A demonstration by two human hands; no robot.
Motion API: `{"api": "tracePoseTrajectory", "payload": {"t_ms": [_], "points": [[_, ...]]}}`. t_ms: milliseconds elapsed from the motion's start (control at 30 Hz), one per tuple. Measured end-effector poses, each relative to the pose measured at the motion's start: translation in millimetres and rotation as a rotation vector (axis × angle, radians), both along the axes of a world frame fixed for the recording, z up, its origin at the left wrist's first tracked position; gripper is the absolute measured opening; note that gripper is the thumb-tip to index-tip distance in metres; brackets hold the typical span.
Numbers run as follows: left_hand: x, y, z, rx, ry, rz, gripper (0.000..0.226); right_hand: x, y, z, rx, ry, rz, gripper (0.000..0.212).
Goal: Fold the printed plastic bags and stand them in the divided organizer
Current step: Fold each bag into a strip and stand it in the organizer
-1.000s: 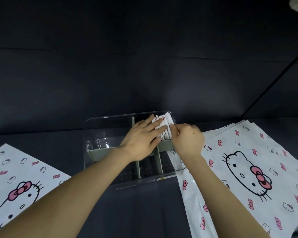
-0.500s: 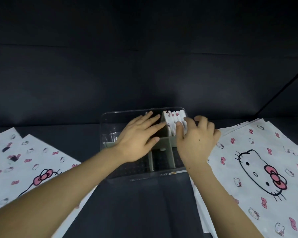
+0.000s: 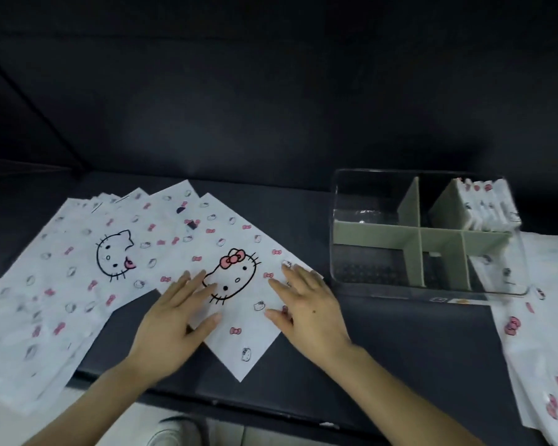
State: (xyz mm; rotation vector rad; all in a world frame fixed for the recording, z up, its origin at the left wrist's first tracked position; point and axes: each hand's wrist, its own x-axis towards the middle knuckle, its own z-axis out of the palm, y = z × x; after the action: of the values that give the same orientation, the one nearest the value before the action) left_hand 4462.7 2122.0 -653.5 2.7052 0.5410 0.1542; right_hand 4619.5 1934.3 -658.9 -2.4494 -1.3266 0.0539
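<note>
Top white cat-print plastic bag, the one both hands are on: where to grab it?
Probably its near corner: the white cat-print plastic bag lies flat, turned like a diamond, that corner free of other bags and pointing at the person. Pinch from the front edge; the left hand and right hand lie flat farther up.

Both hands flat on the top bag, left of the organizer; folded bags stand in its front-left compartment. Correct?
No. The head view shows the folded bags standing in the back-right compartment of the organizer, not the front-left. The rest holds: left hand and right hand lie flat on the top bag, left of the organizer.
</note>
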Motion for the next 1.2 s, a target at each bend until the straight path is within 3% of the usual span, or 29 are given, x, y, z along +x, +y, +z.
{"api": "tracePoseTrajectory", "payload": {"t_ms": [133,300,433,500,633,700,833,900,967,1000,1100,1200], "points": [[6,-5,-21,-0.094,-0.062,-0.042,0.076,5,-5,-22,0.071,0.053,-0.018,0.041],[3,0,-34,-0.098,-0.142,-0.140,0.064,-4,-11,-24,0.271,-0.106,-0.030,0.025],[-6,10,-24,-0.302,-0.125,-0.229,0.069,-10,-16,-7,0.272,-0.089,-0.033,0.033],[-15,12,-18,-0.361,-0.092,-0.289,0.078,-15,-18,10,0.180,0.073,-0.107,0.038],[-27,12,-14,-0.436,-0.089,-0.297,0.082,-5,-14,40,0.040,0.864,-0.211,0.029],[-27,11,-15,-0.451,-0.125,-0.250,0.074,3,-9,50,0.052,1.105,-0.215,0.023],[-25,13,-6,-0.592,-0.167,-0.069,0.065,20,2,63,0.115,1.348,-0.273,0.021],[-25,15,0,-0.649,-0.186,0.000,0.061,29,8,68,0.126,1.496,-0.303,0.009],[-25,15,5,-0.707,-0.235,0.063,0.054,33,16,72,0.087,1.601,-0.321,0.036],[-24,13,6,-0.725,-0.275,0.095,0.047,34,20,73,0.069,1.619,-0.331,0.043],[-15,7,7,-0.788,-0.404,0.246,0.033,32,31,82,0.171,1.616,-0.388,0.032],[-6,7,3,-0.864,-0.413,0.423,0.019,33,36,81,0.364,1.489,-0.414,0.061]]}}
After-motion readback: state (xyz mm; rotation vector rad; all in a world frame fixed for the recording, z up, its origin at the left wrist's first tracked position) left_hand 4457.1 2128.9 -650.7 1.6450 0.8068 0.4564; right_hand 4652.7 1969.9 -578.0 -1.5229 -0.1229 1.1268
